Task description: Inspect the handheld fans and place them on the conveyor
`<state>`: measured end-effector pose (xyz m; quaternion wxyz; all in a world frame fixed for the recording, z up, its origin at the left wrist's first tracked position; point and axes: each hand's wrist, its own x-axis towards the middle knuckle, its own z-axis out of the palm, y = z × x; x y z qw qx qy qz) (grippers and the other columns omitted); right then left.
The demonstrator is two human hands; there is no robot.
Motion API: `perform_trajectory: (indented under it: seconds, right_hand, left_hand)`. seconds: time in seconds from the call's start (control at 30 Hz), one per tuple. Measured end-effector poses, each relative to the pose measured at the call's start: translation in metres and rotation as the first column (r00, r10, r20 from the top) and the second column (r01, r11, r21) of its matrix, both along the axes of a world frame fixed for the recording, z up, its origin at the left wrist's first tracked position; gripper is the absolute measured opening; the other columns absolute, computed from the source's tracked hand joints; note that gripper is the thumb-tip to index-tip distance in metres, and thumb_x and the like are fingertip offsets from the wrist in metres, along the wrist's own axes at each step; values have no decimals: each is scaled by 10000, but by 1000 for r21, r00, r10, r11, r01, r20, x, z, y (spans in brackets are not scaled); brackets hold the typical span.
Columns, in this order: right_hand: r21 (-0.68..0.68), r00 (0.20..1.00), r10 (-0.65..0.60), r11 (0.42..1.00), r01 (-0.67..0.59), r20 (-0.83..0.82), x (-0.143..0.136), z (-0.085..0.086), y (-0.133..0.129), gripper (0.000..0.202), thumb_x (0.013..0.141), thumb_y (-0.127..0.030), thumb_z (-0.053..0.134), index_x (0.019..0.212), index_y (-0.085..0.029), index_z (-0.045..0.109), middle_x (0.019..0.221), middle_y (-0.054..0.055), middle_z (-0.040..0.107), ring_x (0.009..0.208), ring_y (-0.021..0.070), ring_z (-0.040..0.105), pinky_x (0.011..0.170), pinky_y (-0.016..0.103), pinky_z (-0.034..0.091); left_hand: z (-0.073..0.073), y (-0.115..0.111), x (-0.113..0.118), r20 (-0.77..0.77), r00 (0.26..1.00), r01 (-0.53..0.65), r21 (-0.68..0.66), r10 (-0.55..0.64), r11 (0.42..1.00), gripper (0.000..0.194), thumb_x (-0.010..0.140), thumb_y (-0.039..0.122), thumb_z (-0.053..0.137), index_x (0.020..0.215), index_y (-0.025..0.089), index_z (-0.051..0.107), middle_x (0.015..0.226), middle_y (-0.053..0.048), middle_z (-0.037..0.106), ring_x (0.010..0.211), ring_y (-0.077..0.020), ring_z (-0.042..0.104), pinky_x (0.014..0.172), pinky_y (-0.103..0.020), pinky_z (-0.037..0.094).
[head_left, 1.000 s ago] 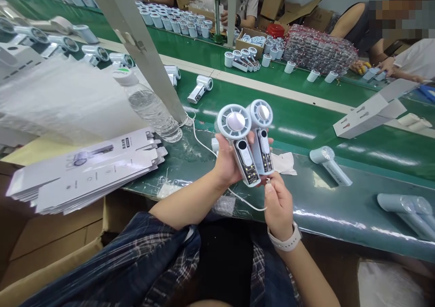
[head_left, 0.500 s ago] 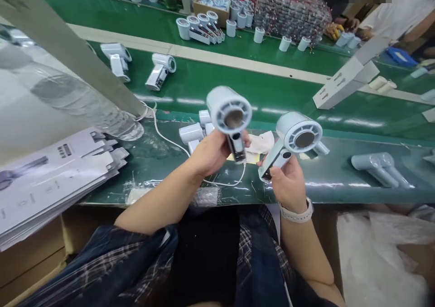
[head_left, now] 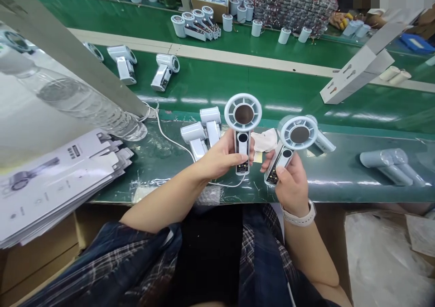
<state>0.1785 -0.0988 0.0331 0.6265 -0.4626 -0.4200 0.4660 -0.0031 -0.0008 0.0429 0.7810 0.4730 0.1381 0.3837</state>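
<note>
My left hand (head_left: 224,157) is closed around the handle of a light-blue handheld fan (head_left: 243,112), held upright with its round ringed face toward me. The thumb lies across the handle's front, below a dark round button. In my right hand (head_left: 292,180) is a second handheld fan (head_left: 299,132), its head tilted to the right and its thumb-side handle front showing. Just left of my left hand, two more fans (head_left: 194,135) lie on the bench. Behind the right-hand fan lies another fan (head_left: 324,141), and a white cloth (head_left: 267,140) rests between the two held fans.
A white cable (head_left: 170,139) runs across the bench. Flattened printed boxes (head_left: 50,180) and a plastic bottle (head_left: 81,94) are at left. Several fans sit on the green conveyor (head_left: 217,85), one of them near the post (head_left: 356,76)'s far left. Fan bodies (head_left: 390,162) lie at right.
My left hand has turned its fan upright, face toward me, with the thumb now on the handle front. The right-hand fan's face has also turned more toward me.
</note>
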Motion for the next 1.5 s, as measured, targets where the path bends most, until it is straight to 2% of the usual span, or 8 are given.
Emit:
perform_trajectory:
  seconds: [0.2, 0.47, 0.67, 0.9, 1.1, 1.2, 1.33, 1.5]
  right_hand:
    - [-10, 1000, 6, 1000, -6, -18, -6, 1, 1, 238, 927, -361, 702, 1144, -286, 640, 1103, 63, 703, 862, 228, 696, 754, 440, 638]
    - [-42, 1000, -22, 999, 22, 0, -7, 2, 0, 297, 898, -429, 725, 1129, -274, 622, 1076, 70, 714, 840, 229, 702, 729, 424, 637]
    - [-43, 1000, 10, 999, -10, -3, -6, -1, -3, 302, 908, -430, 723, 1143, -286, 598, 1102, 62, 717, 827, 216, 698, 732, 419, 626]
    - [-43, 993, -32, 999, 27, -113, -11, 0, -1, 243, 933, -466, 671, 1025, -244, 635, 950, 34, 716, 671, 156, 646, 591, 326, 581]
    - [-62, 997, 9, 998, -14, -81, -10, -4, -2, 287, 922, -489, 694, 1069, -247, 648, 972, 46, 718, 732, 188, 672, 623, 351, 602]
    - [-72, 999, -17, 997, 13, -52, -10, -2, -1, 304, 915, -512, 688, 1065, -254, 632, 970, 50, 719, 717, 190, 663, 618, 356, 596]
    - [-78, 998, -46, 996, 44, -36, -13, 0, 1, 306, 904, -535, 674, 1020, -256, 620, 972, 52, 712, 722, 190, 655, 615, 355, 588]
    - [-80, 998, -39, 996, 35, -50, -12, 0, 0, 263, 915, -493, 663, 1043, -268, 622, 972, 52, 706, 733, 198, 662, 620, 363, 582]
  left_hand:
    - [7, -2, -4, 14, 996, 86, -92, -85, 992, 602, 801, 313, 878, 1267, 219, 507, 1028, -24, 594, 840, -153, 664, 733, -303, 597]
    - [4, -2, -2, 22, 998, 52, -66, -51, 996, 571, 779, 290, 874, 1215, 211, 513, 968, -4, 595, 782, -139, 646, 676, -282, 583]
    - [0, -1, -1, -32, 999, 32, 33, -31, 999, 551, 795, 334, 863, 1187, 214, 494, 966, -9, 585, 778, -136, 637, 663, -263, 562]
    - [-8, 1, 5, -98, 994, -40, 145, 54, 989, 436, 891, 463, 774, 1096, 203, 489, 873, 6, 584, 691, -120, 594, 635, -271, 496]
    - [-6, 2, 3, -130, 991, 59, 227, -30, 972, 403, 933, 513, 722, 1053, 189, 513, 842, -24, 602, 724, -153, 597, 647, -288, 493]
    - [-8, 3, 3, -143, 990, 41, 188, -14, 981, 406, 918, 502, 750, 1057, 200, 517, 831, -15, 610, 688, -145, 589, 626, -281, 480]
    - [-10, 3, 4, -121, 990, 86, 100, -73, 991, 431, 893, 494, 785, 1089, 200, 538, 898, -40, 650, 761, -174, 654, 689, -307, 521]
    - [-7, 1, 3, -116, 991, 79, 87, -69, 993, 405, 888, 482, 793, 1048, 181, 574, 880, -51, 660, 778, -181, 654, 718, -321, 533]
